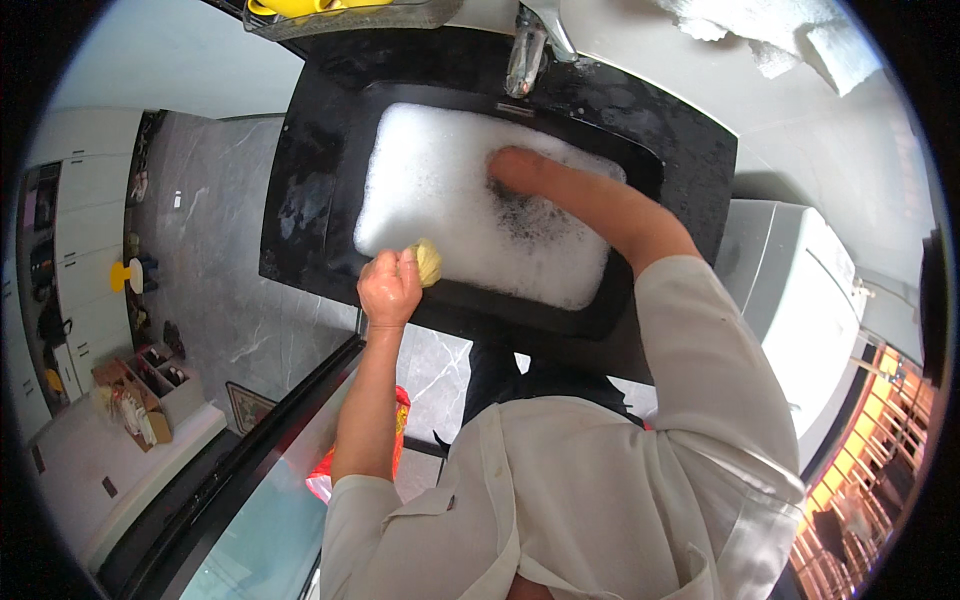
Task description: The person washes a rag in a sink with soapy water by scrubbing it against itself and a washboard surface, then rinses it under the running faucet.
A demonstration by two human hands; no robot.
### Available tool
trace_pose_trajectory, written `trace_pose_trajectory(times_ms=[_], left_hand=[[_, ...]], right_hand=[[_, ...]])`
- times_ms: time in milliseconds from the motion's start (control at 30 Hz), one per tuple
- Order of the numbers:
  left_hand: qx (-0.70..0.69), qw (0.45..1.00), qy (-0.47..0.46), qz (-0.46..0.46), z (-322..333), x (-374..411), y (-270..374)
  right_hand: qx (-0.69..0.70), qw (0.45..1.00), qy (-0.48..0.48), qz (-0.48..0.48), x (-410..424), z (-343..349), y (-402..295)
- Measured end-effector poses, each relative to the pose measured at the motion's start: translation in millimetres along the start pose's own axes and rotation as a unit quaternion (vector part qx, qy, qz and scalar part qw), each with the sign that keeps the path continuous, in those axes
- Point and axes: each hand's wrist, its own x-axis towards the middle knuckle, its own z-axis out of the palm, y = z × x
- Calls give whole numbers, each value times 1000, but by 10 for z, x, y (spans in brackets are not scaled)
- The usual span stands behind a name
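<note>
My left hand (390, 289) is closed around a bunched yellow cloth (428, 263) at the front left rim of a black sink (622, 296). Part of the cloth sticks out beyond my thumb, over the basin's edge. Thick white suds (427, 172) cover the water in the basin. My right hand (516, 171) reaches into the suds right of the middle, with its fingers sunk out of sight, so whether they hold anything is hidden. Around and below that wrist the foam is thinner and dark water (536, 217) shows through.
Behind the basin stands a faucet (526, 56). A clear rack (352, 21) with yellow items sits at the back left. On the right is a white appliance (795, 292). A black-framed glass panel (255, 517) and a red bag (401, 420) are at lower left.
</note>
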Motion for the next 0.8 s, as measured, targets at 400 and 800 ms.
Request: trace_pose_trajectory(times_ms=[400,800], left_hand=[[-3,1000,27,16,12,7,4],[-3,999,29,27,15,4,10]], right_hand=[[-63,986,-53,-145,55,-215,5],[-53,986,-45,-153,123,77,184]])
